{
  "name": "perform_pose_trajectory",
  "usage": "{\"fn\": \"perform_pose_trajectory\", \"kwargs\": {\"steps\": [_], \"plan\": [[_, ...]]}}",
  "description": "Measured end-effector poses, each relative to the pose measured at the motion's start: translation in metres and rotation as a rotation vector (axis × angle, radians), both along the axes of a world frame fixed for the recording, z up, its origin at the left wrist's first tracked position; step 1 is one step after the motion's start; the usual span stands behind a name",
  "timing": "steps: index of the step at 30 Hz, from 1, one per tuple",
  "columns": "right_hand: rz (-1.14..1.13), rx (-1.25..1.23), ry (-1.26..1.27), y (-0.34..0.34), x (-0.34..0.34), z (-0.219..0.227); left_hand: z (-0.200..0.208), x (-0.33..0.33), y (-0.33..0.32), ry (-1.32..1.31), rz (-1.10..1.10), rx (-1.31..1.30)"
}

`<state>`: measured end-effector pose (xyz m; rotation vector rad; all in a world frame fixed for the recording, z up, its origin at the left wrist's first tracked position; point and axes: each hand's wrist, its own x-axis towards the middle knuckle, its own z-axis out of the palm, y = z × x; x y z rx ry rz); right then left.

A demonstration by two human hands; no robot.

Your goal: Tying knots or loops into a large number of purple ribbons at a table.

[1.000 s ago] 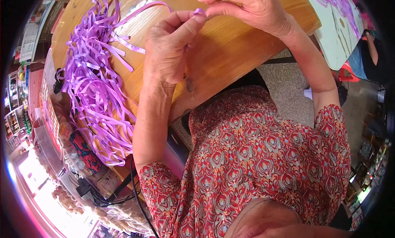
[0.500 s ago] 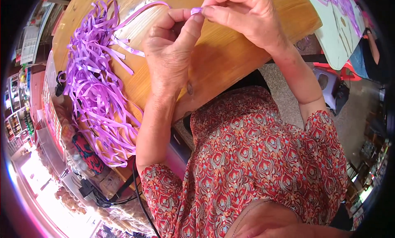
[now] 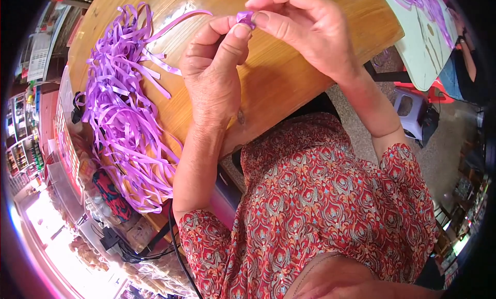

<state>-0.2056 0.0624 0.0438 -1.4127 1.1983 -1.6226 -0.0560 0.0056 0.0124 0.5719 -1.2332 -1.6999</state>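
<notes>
1. one small folded ribbon point(image 3: 244, 18): at the far side of the person's reach, held above the table. glossy purple, satin-like, bent into a short band or loop; fold details too small to read.
2. left hand point(image 3: 214, 69): thumb and forefinger pinched on the ribbon, other fingers curled in.
3. right hand point(image 3: 323, 38): thumb tip at the ribbon's right edge, forefinger raised apart from it. cannot tell whether a hidden finger completes a grip.
4. risk (judgement): slick satin on a narrow pinch; if the left thumb eases, the fold could spring open or twist. a one-sided push from the right thumb could skew it.
5. loose strip point(image 3: 178, 22): thin, flat, arching from the heap toward the left fingers. cannot tell if it joins the held piece; if so, a snag there could tug the fold loose.
6. ribbon heap point(image 3: 121, 110): many flat purple strands, crossed and curled, left of the left forearm. likely to tangle if the forearm drags through it.
7. wooden table point(image 3: 289, 82): smooth, varnished, yellow-brown, visible grain, one dark knot. a dropped piece would probably slide.
8. further right: pale table point(image 3: 421, 56) with a rounded corner, more purple ribbons point(image 3: 429, 12) on it.
</notes>
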Motion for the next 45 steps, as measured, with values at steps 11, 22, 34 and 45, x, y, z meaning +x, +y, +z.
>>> {"fn": "perform_pose_trajectory", "kwargs": {"steps": [11,22,34,45], "plan": [[-0.023,-0.933,0.451,-0.038,-0.02,-0.029,0.001,-0.002,0.001,0.038,-0.009,0.022],[-0.004,-0.256,0.33,-0.007,-0.014,0.0,0.001,0.004,0.001,-0.014,-0.048,0.041],[-0.122,-0.218,0.291,-0.005,-0.01,-0.018,0.002,0.004,0.001,-0.035,-0.139,0.171],[0.209,0.037,-0.444,-0.015,-0.003,-0.05,0.009,0.0,0.007,0.021,-0.119,0.118]]}}
